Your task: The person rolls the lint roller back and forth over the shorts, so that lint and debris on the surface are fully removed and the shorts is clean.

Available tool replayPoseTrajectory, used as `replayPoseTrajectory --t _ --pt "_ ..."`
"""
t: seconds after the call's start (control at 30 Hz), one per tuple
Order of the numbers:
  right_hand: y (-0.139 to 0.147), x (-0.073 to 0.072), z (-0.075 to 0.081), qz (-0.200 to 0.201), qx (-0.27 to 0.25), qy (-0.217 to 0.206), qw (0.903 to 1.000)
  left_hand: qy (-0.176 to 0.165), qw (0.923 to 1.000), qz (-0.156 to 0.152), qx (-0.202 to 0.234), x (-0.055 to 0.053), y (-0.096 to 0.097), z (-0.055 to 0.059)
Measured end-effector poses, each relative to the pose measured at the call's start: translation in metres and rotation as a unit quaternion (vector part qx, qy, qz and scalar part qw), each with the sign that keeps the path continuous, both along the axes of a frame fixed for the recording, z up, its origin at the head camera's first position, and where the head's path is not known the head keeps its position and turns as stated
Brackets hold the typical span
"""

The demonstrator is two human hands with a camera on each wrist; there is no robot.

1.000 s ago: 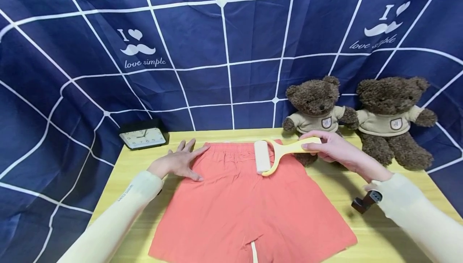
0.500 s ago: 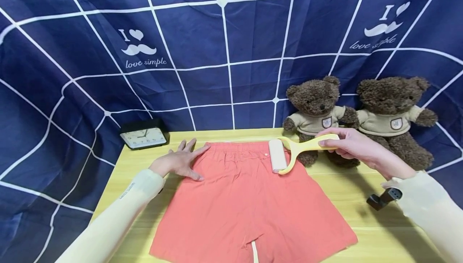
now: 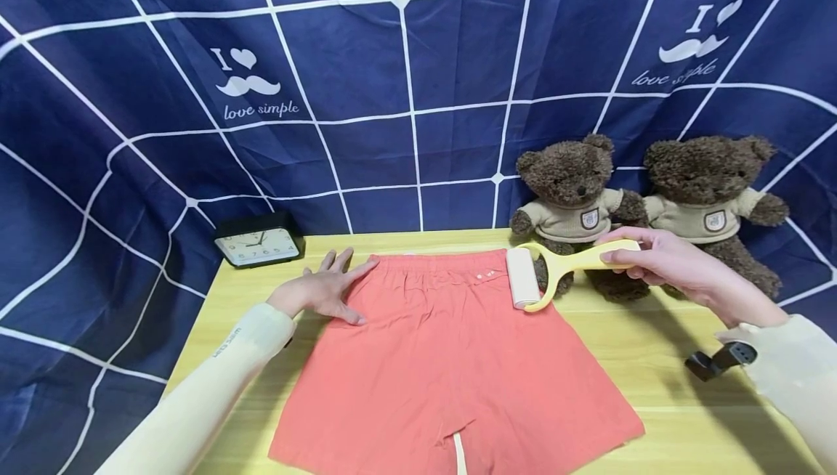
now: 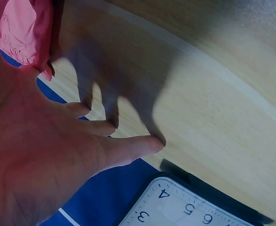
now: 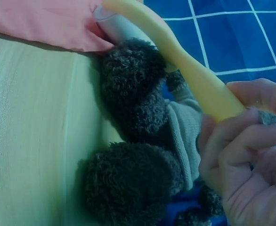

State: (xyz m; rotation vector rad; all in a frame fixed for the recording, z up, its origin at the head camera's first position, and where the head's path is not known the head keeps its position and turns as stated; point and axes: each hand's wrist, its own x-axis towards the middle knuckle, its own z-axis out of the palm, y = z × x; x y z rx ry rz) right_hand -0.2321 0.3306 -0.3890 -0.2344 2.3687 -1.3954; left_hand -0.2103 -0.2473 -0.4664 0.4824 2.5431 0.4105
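A pair of coral-red shorts (image 3: pixel 445 359) lies spread flat, its gathered waistband toward the back. My left hand (image 3: pixel 325 290) rests with spread fingers at the waistband's left corner; the left wrist view shows the fingers reaching over bare wood beside the clock. My right hand (image 3: pixel 673 264) grips the yellow handle of a lint roller (image 3: pixel 569 266), fingers curled round it in the right wrist view (image 5: pixel 251 150). The white roller head (image 3: pixel 524 277) lies at the waistband's right edge, partly past the fabric. Small white specks (image 3: pixel 486 274) show on the waistband just left of it.
A black desk clock (image 3: pixel 258 242) stands at the back left of the wooden table (image 3: pixel 680 417). Two brown teddy bears (image 3: pixel 569 184) in beige sweaters sit at the back right, one behind the roller handle. A dark blue checked cloth (image 3: pixel 366 148) hangs behind.
My right hand has drawn the lint roller rightward along the waistband to its right edge. White specks have come into sight where the roller passed. The left hand stays in place.
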Motion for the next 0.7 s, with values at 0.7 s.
replayPoseTrajectory --t 0.7 --pt "0.052 0.004 -0.001 0.101 -0.354 -0.176 0.9129 0.033 0.9991 -0.017 0.018 0.007 -0.002 0.012"
